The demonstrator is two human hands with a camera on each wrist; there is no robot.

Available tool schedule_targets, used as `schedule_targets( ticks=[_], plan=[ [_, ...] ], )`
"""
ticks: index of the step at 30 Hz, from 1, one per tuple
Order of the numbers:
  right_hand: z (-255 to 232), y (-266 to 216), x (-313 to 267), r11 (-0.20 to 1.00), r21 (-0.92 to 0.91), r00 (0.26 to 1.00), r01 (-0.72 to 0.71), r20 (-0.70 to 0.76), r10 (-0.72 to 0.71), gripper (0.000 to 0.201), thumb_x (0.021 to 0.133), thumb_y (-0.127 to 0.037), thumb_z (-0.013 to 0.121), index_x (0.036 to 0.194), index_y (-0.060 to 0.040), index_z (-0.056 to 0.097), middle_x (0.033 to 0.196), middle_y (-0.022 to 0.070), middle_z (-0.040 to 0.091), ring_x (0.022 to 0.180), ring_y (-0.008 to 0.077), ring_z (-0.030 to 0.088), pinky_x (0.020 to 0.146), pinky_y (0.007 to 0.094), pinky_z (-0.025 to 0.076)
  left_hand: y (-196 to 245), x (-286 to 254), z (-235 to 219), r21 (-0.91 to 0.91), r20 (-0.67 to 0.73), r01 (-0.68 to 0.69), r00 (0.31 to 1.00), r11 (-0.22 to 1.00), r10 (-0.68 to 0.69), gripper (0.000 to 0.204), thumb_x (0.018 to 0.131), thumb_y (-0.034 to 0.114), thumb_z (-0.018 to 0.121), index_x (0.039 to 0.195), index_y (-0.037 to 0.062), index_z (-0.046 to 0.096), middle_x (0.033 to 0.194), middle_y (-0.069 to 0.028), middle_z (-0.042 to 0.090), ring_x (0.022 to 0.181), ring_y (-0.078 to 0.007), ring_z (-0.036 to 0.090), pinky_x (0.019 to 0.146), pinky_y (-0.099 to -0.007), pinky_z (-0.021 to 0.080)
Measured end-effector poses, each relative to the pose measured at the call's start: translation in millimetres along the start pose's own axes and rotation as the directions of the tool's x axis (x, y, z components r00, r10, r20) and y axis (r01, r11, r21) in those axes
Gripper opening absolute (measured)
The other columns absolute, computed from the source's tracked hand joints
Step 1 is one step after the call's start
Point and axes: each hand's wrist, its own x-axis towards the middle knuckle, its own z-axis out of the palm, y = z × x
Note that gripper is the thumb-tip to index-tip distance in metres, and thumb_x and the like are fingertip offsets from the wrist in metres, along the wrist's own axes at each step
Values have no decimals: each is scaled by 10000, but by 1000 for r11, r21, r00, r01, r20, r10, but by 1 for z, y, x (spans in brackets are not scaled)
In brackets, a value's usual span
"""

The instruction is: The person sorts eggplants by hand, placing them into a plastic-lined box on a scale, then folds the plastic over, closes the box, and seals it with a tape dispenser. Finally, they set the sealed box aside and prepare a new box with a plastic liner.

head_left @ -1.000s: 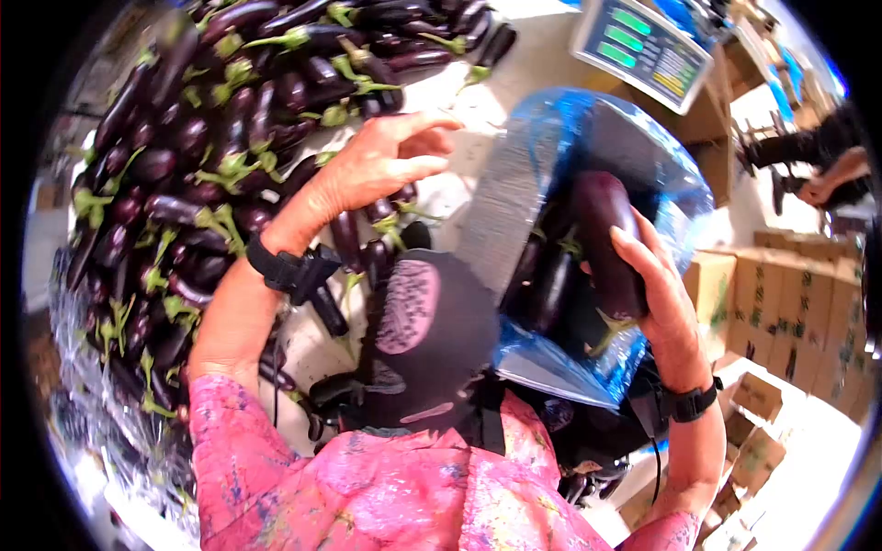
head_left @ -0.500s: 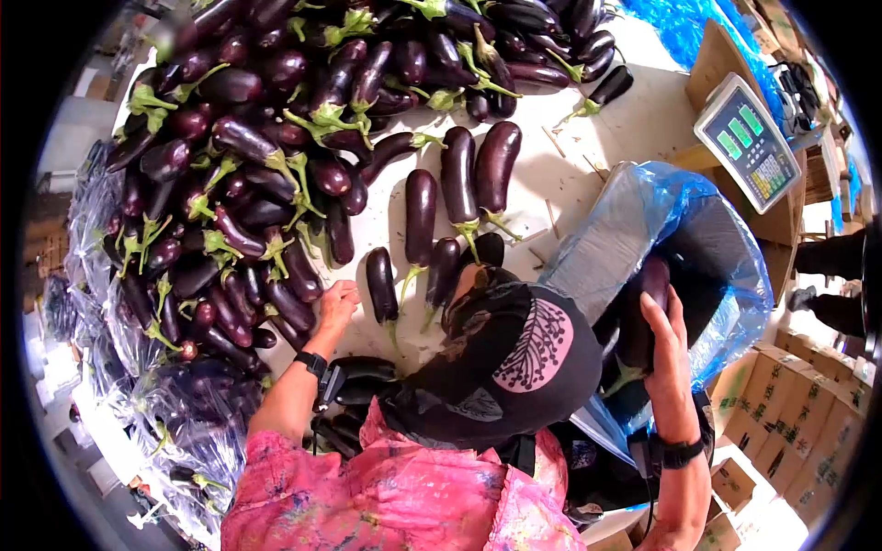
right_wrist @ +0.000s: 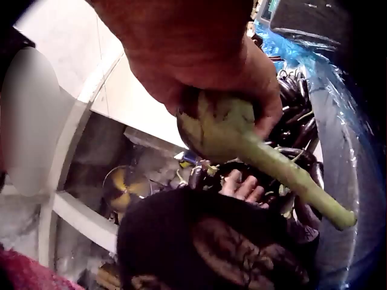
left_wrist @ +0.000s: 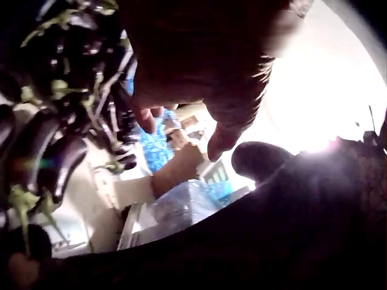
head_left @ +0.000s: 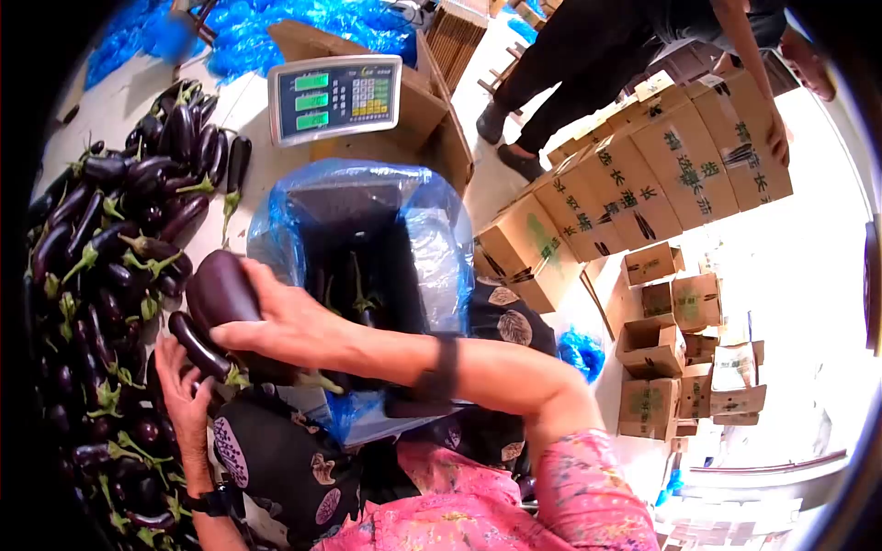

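My right hand (head_left: 289, 317) grips a large dark eggplant (head_left: 220, 292), held left of the blue-lined box (head_left: 424, 275). In the right wrist view the hand (right_wrist: 211, 57) curls round its green cap, and the thick stem (right_wrist: 290, 175) sticks out. My left hand (head_left: 186, 399) is just below, fingers spread and loosely bent beside a slimmer eggplant (head_left: 195, 345); whether they touch it I cannot tell. Nothing shows in the left hand (left_wrist: 193, 66) in the left wrist view, its fingers hanging apart. Several eggplants lie inside the box, partly hidden by my right forearm.
A big eggplant pile (head_left: 110, 303) covers the left side. Behind the box stands a scale (head_left: 335, 99) with green displays. Stacked cartons (head_left: 643, 184) and another person's legs (head_left: 570, 73) are at the upper right; open cartons (head_left: 650, 349) lie below them.
My right hand has lifted the large eggplant out of the box and carried it left, near my left hand. The head view has swung, bringing the cartons and the standing person further into sight.
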Motion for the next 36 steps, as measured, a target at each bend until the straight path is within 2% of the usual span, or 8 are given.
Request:
schedule_targets(
  ticks=[4, 7, 11, 17, 23, 29, 33, 36],
  plan=[
    [18, 3, 38, 997, -51, 985, 49, 170, -40, 769, 794, -448, 692, 1363, 22, 476, 1199, 261, 631, 1112, 339, 610, 941, 395, 479, 84, 39, 19, 496, 331, -553, 833, 669, 444, 861, 738, 223, 778, 1479, 57, 371, 1506, -185, 400, 1392, -364, 383, 1107, -450, 362],
    [10, 10, 38, 998, 44, 973, -36, 228, 25, 651, 861, -442, 628, 1328, 6, 551, 1195, 233, 632, 1129, 302, 595, 923, 388, 500, 70, 53, 16, 515, 376, -553, 832, 655, 407, 753, 654, 132, 770, 1350, 47, 498, 1344, -157, 559, 1262, -338, 529, 1078, -410, 402],
    [-50, 26, 10, 963, 182, 968, -197, 192, 162, 604, 948, -539, 570, 1242, -15, 625, 1094, 119, 660, 1063, 227, 620, 874, 354, 523, 45, 51, 7, 319, 101, -23, 995, 948, -10, 662, 691, 151, 780, 1290, 40, 521, 1119, -138, 636, 1049, -270, 618, 946, -367, 473],
    [-96, 107, -18, 884, -253, 919, -393, -94, 382, 549, 916, -427, 653, 1161, 61, 598, 1049, 170, 673, 996, 267, 653, 844, 363, 539, -61, 7, -41, 69, -88, 449, 892, 891, -443, 575, 801, 286, 768, 1241, -12, 548, 1079, -77, 632, 949, -187, 587, 886, -325, 474],
    [-64, 161, -8, 525, -781, 922, -337, -160, 353, 495, 849, -394, 707, 1080, 33, 611, 1048, 286, 668, 1039, 448, 637, 866, 483, 527, -180, -41, -74, 183, -242, 414, 898, 892, -368, 827, 813, 358, 777, 1443, -22, 400, 1295, -156, 594, 1123, -274, 595, 973, -352, 460],
    [-112, 64, -34, 607, -791, 997, -78, -71, 36, 419, 889, -350, 643, 1096, 13, 649, 850, 214, 704, 886, 352, 701, 809, 458, 544, -160, -44, -50, 143, -205, 676, 735, 723, -647, 929, 818, 412, 767, 1492, -26, 301, 1396, -200, 498, 1229, -320, 526, 1035, -391, 423],
    [-189, 51, -72, 959, -224, 923, -173, -376, 79, 316, 973, -282, 602, 1100, 0, 661, 881, 60, 681, 756, 120, 643, 665, 245, 520, -137, -49, -37, 301, -290, 785, 617, 542, -732, 999, 821, 447, 761, 1525, -29, 235, 1464, -229, 435, 1300, -350, 481, 1076, -418, 398],
    [-237, 84, -73, 965, -234, 844, -121, -536, -25, 391, 953, -322, 622, 1208, -25, 615, 991, 62, 675, 875, 114, 635, 688, 255, 507, -212, -66, -59, 648, -404, 582, 810, 491, -426, 829, 822, 385, 741, 1414, -38, 344, 1454, -251, 358, 1370, -414, 317, 1127, -517, 261]
  ],
)
